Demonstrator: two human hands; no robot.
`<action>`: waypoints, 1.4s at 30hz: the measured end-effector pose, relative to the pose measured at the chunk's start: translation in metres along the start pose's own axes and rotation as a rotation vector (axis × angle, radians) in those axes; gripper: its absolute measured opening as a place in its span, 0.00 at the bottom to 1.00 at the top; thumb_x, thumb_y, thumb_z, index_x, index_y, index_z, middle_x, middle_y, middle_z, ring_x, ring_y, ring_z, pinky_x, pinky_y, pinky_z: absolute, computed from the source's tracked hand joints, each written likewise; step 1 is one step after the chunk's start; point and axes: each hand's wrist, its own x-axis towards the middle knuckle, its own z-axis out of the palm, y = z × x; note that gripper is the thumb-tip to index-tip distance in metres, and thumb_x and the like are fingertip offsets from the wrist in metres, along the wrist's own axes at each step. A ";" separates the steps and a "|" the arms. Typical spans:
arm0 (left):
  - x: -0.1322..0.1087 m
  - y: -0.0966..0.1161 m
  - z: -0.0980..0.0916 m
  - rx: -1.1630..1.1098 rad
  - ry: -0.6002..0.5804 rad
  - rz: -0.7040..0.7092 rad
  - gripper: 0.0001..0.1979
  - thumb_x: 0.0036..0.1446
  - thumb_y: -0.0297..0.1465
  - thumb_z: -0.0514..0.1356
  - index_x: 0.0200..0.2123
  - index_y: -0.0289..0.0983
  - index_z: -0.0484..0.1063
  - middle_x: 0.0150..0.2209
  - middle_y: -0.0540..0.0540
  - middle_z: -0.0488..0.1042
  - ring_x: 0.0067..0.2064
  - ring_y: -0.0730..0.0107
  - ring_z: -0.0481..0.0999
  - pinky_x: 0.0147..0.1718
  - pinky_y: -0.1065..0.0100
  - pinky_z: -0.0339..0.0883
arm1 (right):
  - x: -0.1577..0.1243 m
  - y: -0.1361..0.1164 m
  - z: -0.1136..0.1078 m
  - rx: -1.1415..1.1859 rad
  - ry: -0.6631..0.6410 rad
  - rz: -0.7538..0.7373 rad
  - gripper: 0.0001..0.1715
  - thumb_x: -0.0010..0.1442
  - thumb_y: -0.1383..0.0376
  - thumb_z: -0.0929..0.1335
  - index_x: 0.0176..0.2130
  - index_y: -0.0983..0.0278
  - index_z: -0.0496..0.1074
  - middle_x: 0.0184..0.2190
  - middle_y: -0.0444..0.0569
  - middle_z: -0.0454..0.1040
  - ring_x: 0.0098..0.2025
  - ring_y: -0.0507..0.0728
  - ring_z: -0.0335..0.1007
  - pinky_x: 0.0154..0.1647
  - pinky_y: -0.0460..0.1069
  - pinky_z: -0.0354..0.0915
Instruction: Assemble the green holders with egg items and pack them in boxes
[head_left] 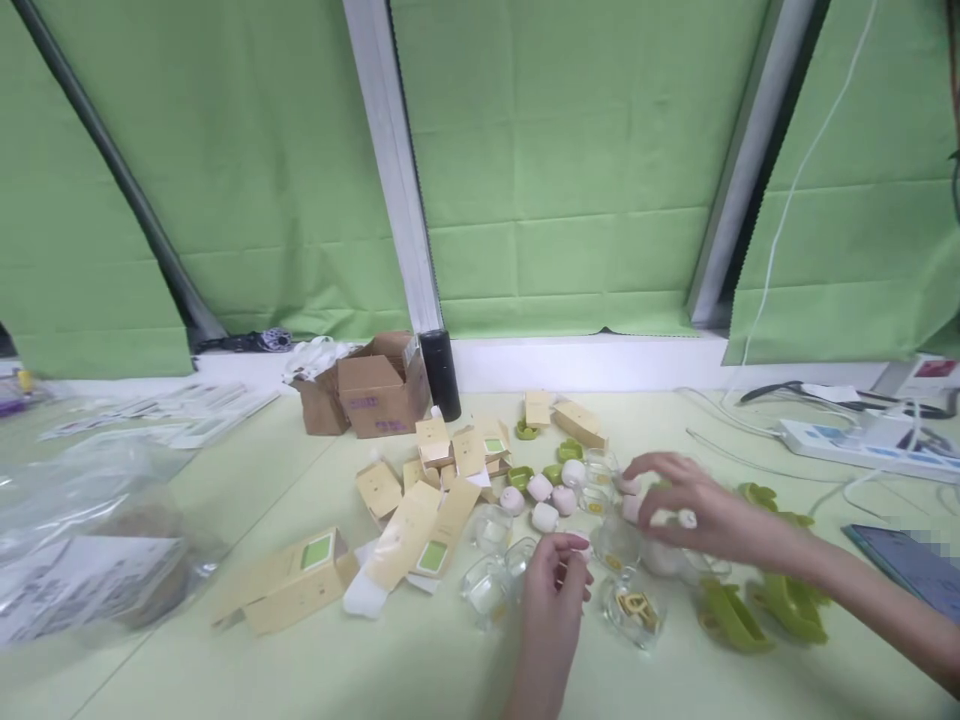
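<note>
My left hand (556,590) is closed, fingers curled together beside the clear cups; a pale pink piece shows at its fingertips, but whether it is gripped is unclear. Above the clear containers, my right hand (686,505) hovers with thumb and fingers curved apart, slightly blurred, near a pinkish-white rounded piece (631,508). Between and below the hands stands a clear container (634,612) with yellow loop-shaped pieces inside. Left of my left hand are more clear containers (484,590). Several whitish-pink rounded pieces (545,517) lie behind it. Green molded pieces (733,615) lie below my right forearm.
Opened kraft-paper boxes (405,535) are piled at centre left. Brown cartons (379,390) and a black cylinder (440,375) stand by the wall. Plastic bags (97,540) lie left; a power strip (862,450) with cables and a phone-like device (907,565) lie right.
</note>
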 end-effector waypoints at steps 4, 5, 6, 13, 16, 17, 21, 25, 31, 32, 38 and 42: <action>-0.001 0.018 -0.008 0.252 -0.001 0.100 0.10 0.57 0.33 0.48 0.37 0.37 0.67 0.27 0.48 0.68 0.29 0.68 0.69 0.29 0.69 0.62 | -0.004 -0.038 0.018 -0.001 -0.165 -0.179 0.03 0.52 0.64 0.73 0.28 0.59 0.80 0.57 0.49 0.67 0.63 0.68 0.53 0.60 0.67 0.51; 0.002 0.026 -0.013 0.343 0.000 0.131 0.10 0.57 0.32 0.49 0.38 0.37 0.67 0.30 0.46 0.70 0.32 0.66 0.70 0.33 0.67 0.63 | -0.002 -0.041 0.025 -0.031 -0.185 -0.187 0.01 0.50 0.66 0.75 0.27 0.60 0.81 0.57 0.52 0.67 0.62 0.70 0.54 0.59 0.67 0.52; 0.006 0.035 -0.018 0.444 0.001 0.160 0.10 0.57 0.32 0.49 0.39 0.37 0.68 0.32 0.44 0.71 0.36 0.63 0.71 0.37 0.65 0.64 | 0.000 -0.043 0.031 -0.054 -0.199 -0.195 0.01 0.47 0.67 0.76 0.26 0.61 0.81 0.57 0.54 0.67 0.61 0.71 0.55 0.58 0.66 0.54; 0.089 0.084 -0.039 1.158 -0.090 0.250 0.11 0.60 0.30 0.55 0.46 0.35 0.69 0.51 0.41 0.69 0.55 0.56 0.64 0.55 0.49 0.56 | -0.005 -0.035 0.038 0.063 -0.130 -0.196 0.06 0.49 0.71 0.72 0.28 0.60 0.80 0.54 0.50 0.69 0.58 0.66 0.60 0.53 0.60 0.61; 0.125 0.087 -0.037 1.345 -0.193 0.240 0.17 0.59 0.36 0.58 0.50 0.37 0.67 0.54 0.42 0.68 0.52 0.58 0.69 0.50 0.49 0.64 | -0.019 -0.034 0.024 0.181 -0.101 -0.072 0.06 0.51 0.68 0.71 0.32 0.59 0.78 0.55 0.49 0.67 0.58 0.66 0.60 0.51 0.59 0.63; 0.133 0.087 -0.036 1.384 -0.222 0.238 0.17 0.59 0.36 0.58 0.51 0.37 0.67 0.53 0.42 0.68 0.51 0.58 0.70 0.49 0.50 0.66 | -0.023 -0.035 0.018 0.225 -0.084 -0.029 0.04 0.52 0.66 0.71 0.33 0.59 0.77 0.56 0.49 0.66 0.59 0.67 0.60 0.52 0.59 0.64; 0.143 0.081 -0.033 1.442 -0.265 0.258 0.17 0.60 0.35 0.58 0.50 0.36 0.67 0.52 0.42 0.69 0.49 0.60 0.71 0.47 0.52 0.68 | -0.038 -0.038 -0.005 0.422 0.087 0.063 0.10 0.58 0.56 0.69 0.37 0.58 0.74 0.52 0.51 0.70 0.56 0.63 0.64 0.54 0.58 0.62; 0.134 0.089 -0.040 1.336 -0.169 0.280 0.15 0.60 0.36 0.57 0.48 0.36 0.68 0.50 0.43 0.70 0.48 0.61 0.72 0.46 0.53 0.68 | -0.044 -0.037 -0.016 0.615 0.241 0.167 0.18 0.57 0.50 0.68 0.38 0.60 0.76 0.39 0.50 0.77 0.38 0.59 0.74 0.42 0.55 0.70; 0.098 0.106 -0.047 0.866 0.049 0.304 0.14 0.60 0.34 0.52 0.48 0.37 0.67 0.42 0.43 0.74 0.42 0.62 0.74 0.42 0.59 0.67 | -0.036 -0.042 -0.007 0.698 0.424 0.118 0.18 0.57 0.50 0.68 0.40 0.57 0.79 0.36 0.49 0.78 0.37 0.60 0.74 0.40 0.55 0.71; 0.088 0.103 -0.044 0.759 0.054 0.294 0.15 0.61 0.35 0.50 0.49 0.37 0.66 0.43 0.41 0.74 0.42 0.62 0.74 0.39 0.61 0.69 | -0.034 -0.044 -0.003 0.692 0.433 0.112 0.18 0.57 0.50 0.68 0.42 0.57 0.78 0.36 0.49 0.79 0.38 0.60 0.74 0.41 0.55 0.71; 0.026 0.066 -0.017 0.239 -0.132 0.121 0.23 0.59 0.44 0.50 0.43 0.33 0.73 0.41 0.39 0.77 0.40 0.60 0.77 0.36 0.65 0.71 | -0.035 -0.057 0.019 0.573 0.456 0.002 0.12 0.61 0.56 0.67 0.41 0.60 0.75 0.35 0.50 0.78 0.37 0.58 0.74 0.38 0.51 0.71; 0.005 0.045 -0.008 -0.233 -0.212 -0.036 0.16 0.56 0.41 0.58 0.37 0.34 0.75 0.38 0.42 0.77 0.44 0.63 0.74 0.42 0.66 0.68 | -0.038 -0.060 0.029 0.468 0.465 -0.106 0.11 0.65 0.62 0.63 0.45 0.58 0.72 0.38 0.49 0.76 0.40 0.56 0.74 0.39 0.49 0.71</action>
